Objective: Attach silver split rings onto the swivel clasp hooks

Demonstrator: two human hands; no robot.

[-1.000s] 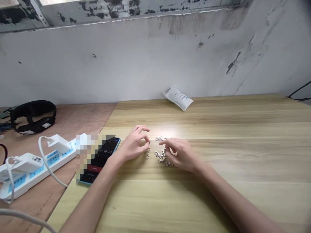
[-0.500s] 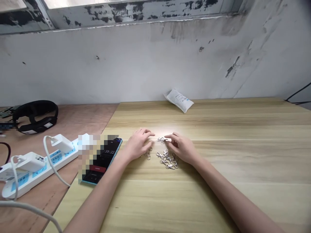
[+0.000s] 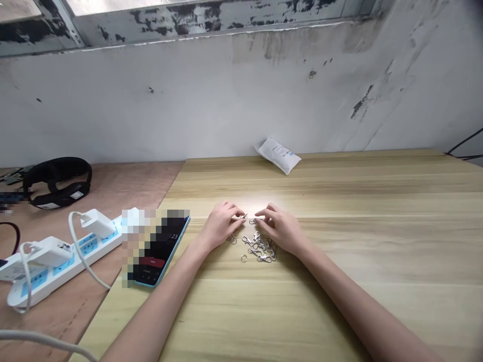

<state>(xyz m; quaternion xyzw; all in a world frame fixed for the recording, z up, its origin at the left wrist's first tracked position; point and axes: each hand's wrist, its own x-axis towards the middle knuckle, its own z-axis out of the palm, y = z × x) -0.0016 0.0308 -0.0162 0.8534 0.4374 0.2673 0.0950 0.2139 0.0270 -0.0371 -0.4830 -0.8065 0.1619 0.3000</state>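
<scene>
My left hand (image 3: 223,224) is closed in a pinch, with a small metal ring (image 3: 244,216) at its fingertips, partly hidden. Facing it across a narrow gap, my right hand (image 3: 280,227) has thumb and forefinger drawn together on a silver lobster clasp (image 3: 252,221). Below the fingers lies a loose heap of silver lobster clasps (image 3: 259,246). A few metal rings (image 3: 232,240) show under my left hand, partly covered by it. One single ring (image 3: 244,258) lies apart, left of the heap.
A phone (image 3: 162,251) lies left of my left forearm. Farther left are a white power strip (image 3: 45,281) with plugged chargers and cables, and a black headset (image 3: 56,183). A white packet (image 3: 279,155) rests at the back of the wooden table (image 3: 358,201), near the wall.
My left hand has shifted slightly right and closed on a small ring. A single ring now lies apart beside the clasps. The right hand has barely moved; its clasp sits slightly lower.
</scene>
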